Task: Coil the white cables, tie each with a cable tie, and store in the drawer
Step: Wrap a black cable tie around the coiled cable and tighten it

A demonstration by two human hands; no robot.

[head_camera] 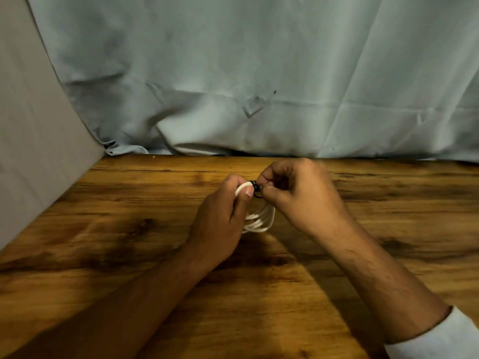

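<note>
A coiled white cable [260, 221] is held just above the wooden table [116, 229] at its middle. My left hand [220, 218] grips the coil's upper part, thumb pressed on the strands. A black cable tie [254, 188] is wrapped round the coil's top. My right hand [298, 193] pinches the tie's end right beside the left thumb. The coil's lower loops hang between both hands and are partly hidden by the left hand. No drawer is in view.
A pale blue cloth [259, 73] hangs along the table's far edge. A grey cloth [31, 112] slopes down over the table's left side. A white sleeve cuff [440, 338] shows on my right forearm.
</note>
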